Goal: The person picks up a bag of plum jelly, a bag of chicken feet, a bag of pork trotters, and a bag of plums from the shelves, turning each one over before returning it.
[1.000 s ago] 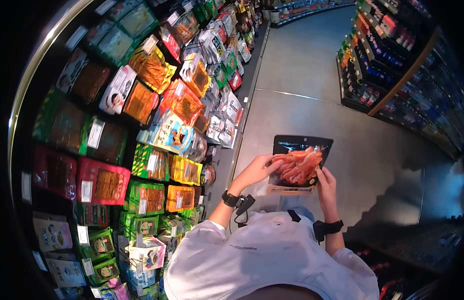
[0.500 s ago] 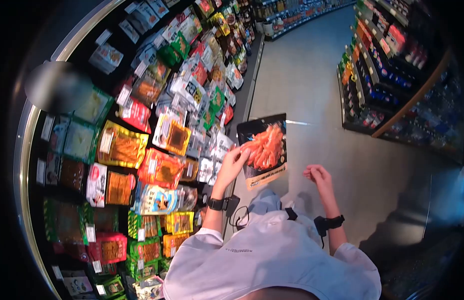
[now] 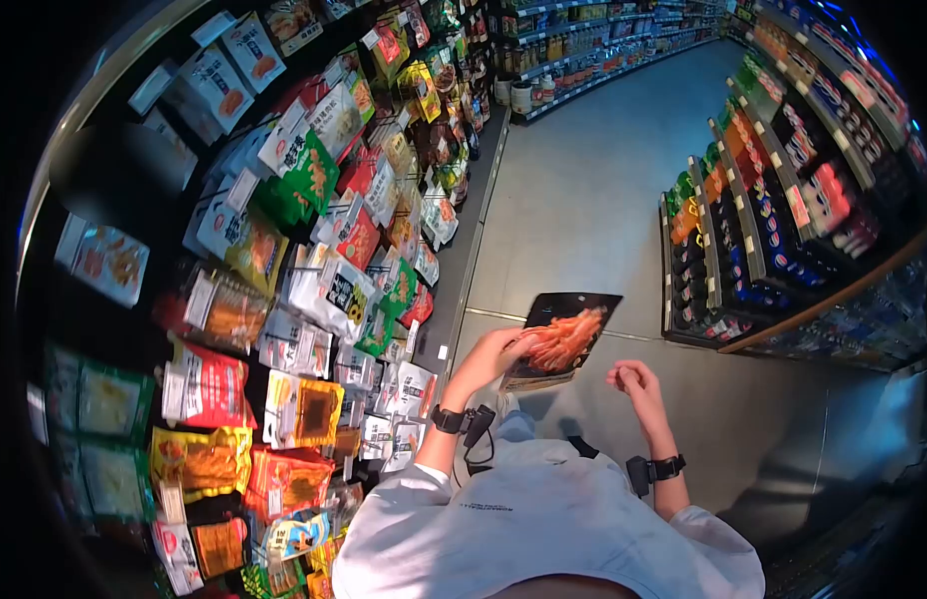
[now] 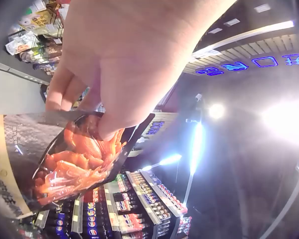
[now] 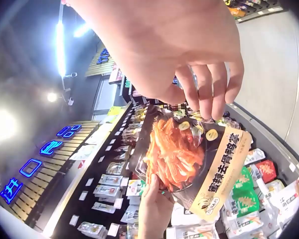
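Note:
A black snack pouch (image 3: 561,339) with a picture of orange-red duck feet and a tan strip along its bottom is held in front of the body. My left hand (image 3: 491,357) pinches it by the left side, the thumb on its printed front in the left wrist view, where the pouch (image 4: 82,162) tilts. To the right of the pouch, my right hand (image 3: 635,379) is apart from it, fingers loosely curled round nothing. In the right wrist view that hand (image 5: 189,64) hangs in front of the camera, and the printed front of the pouch (image 5: 174,154) faces it.
On the left, a long rack (image 3: 454,290) carries many hanging snack packets, among them a red packet (image 3: 206,384) and a green one (image 3: 309,180). Drink shelves (image 3: 773,200) stand at the right. Grey floor (image 3: 568,180) runs between them, with bottle shelves (image 3: 603,40) at the far end.
My right hand has let go of the pouch and moved away from it. The left hand keeps hold, and the pouch swung left, then back and tilted. The view has shifted further along the rack.

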The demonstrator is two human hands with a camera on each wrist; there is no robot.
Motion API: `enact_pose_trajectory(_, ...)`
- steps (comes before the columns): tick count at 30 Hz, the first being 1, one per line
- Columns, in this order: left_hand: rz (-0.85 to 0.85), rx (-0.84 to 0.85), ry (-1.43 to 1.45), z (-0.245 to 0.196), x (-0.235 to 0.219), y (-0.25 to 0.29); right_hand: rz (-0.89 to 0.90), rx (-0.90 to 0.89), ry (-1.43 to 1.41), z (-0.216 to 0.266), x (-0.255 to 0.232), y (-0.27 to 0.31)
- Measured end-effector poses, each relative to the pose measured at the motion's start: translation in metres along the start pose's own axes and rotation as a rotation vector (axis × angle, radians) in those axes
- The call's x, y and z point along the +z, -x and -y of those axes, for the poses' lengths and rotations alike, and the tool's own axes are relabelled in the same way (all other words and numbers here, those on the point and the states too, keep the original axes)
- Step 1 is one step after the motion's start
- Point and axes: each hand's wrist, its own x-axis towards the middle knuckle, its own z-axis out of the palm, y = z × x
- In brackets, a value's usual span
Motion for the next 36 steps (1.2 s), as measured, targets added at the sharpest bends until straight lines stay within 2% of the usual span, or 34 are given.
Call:
enact_pose_trajectory(2, 0.15, 0.011, -0.116, 0.019, -0.018, -0.048, -0.045, -0.059, -0.033, 0.033, 0.015, -0.042)
enact_pose_trajectory(3, 0.224, 0.019, -0.176, 0.021, -0.026, -0.071, -0.04, -0.063, 0.049, 0.037, 0.014, -0.066)
enact_pose_trajectory(4, 0.252, 0.044, -0.057, 0.016, -0.03, -0.09, -0.037, -0.065, 0.128, 0.041, 0.013, -0.089)
enact_pose_trajectory(6, 0.291, 0.04, -0.028, 0.027, -0.033, -0.126, -0.055, -0.13, 0.065, 0.06, 0.023, -0.123)
enact_pose_trajectory(8, 0.307, 0.064, -0.05, 0.039, -0.035, -0.167, -0.069, -0.068, 0.011, 0.06, 0.013, -0.164)
enact_pose_trajectory(11, 0.38, -0.025, -0.067, 0.054, -0.045, -0.236, -0.075, -0.037, -0.038, 0.061, -0.003, -0.229)
enact_pose_trajectory(12, 0.281, 0.011, 0.037, 0.05, -0.041, -0.254, -0.076, -0.038, -0.054, 0.065, -0.007, -0.252)
enact_pose_trajectory(15, 0.345, -0.072, -0.08, 0.06, -0.045, -0.332, -0.027, -0.066, -0.079, 0.065, -0.04, -0.332)
enact_pose_trajectory(17, 0.361, -0.025, -0.063, 0.063, -0.04, -0.38, 0.023, -0.125, -0.076, 0.071, -0.067, -0.388)
enact_pose_trajectory(18, 0.369, 0.008, -0.061, 0.062, -0.039, -0.41, 0.03, -0.171, -0.164, 0.083, -0.074, -0.412)
enact_pose_trajectory(21, 0.436, 0.019, -0.17, 0.056, -0.044, -0.492, 0.057, -0.157, -0.135, 0.083, -0.12, -0.494)
enact_pose_trajectory(22, 0.446, 0.014, -0.178, 0.043, -0.047, -0.514, 0.062, -0.185, -0.184, 0.126, -0.119, -0.5)
enact_pose_trajectory(23, 0.452, 0.011, -0.184, 0.033, -0.05, -0.536, 0.064, -0.174, -0.191, 0.142, -0.125, -0.518)
enact_pose_trajectory(24, 0.439, 0.004, -0.09, 0.029, -0.052, -0.555, 0.067, -0.16, -0.194, 0.154, -0.131, -0.537)
enact_pose_trajectory(28, 0.387, 0.001, -0.04, 0.018, -0.067, -0.622, 0.087, -0.167, -0.138, 0.181, -0.142, -0.61)
enact_pose_trajectory(32, 0.362, -0.019, -0.087, 0.052, -0.089, -0.689, 0.034, -0.137, -0.174, 0.171, -0.137, -0.689)
enact_pose_trajectory(36, 0.323, 0.018, -0.102, 0.079, -0.116, -0.762, -0.017, -0.114, -0.121, 0.191, -0.126, -0.758)
